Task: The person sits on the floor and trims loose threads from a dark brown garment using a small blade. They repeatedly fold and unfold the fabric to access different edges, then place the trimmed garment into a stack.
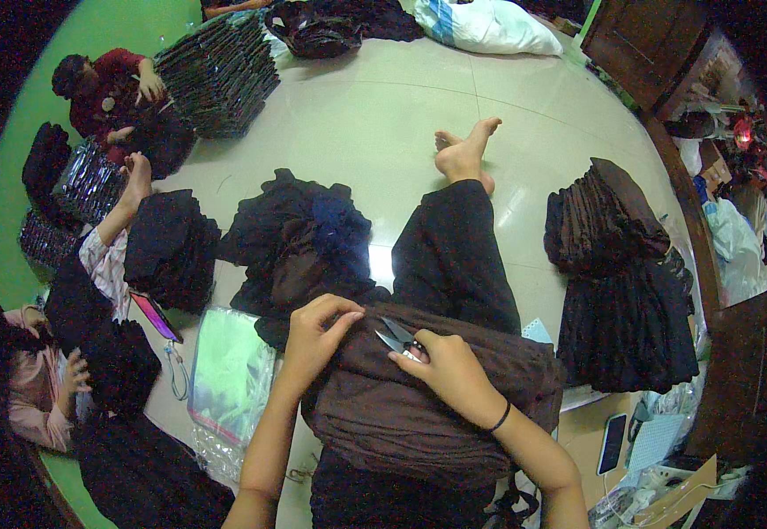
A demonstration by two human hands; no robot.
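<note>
Matt brown cloth (419,414); metal snips (398,338)

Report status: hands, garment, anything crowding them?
Left hand pinches brown garment on lap. Right hand grips thread snips at the fabric. Dark clothes pile just ahead.

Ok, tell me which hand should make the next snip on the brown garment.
Right. The right hand holds the thread snips at the brown garment; the left hand only pinches the fabric beside the blades.
</note>
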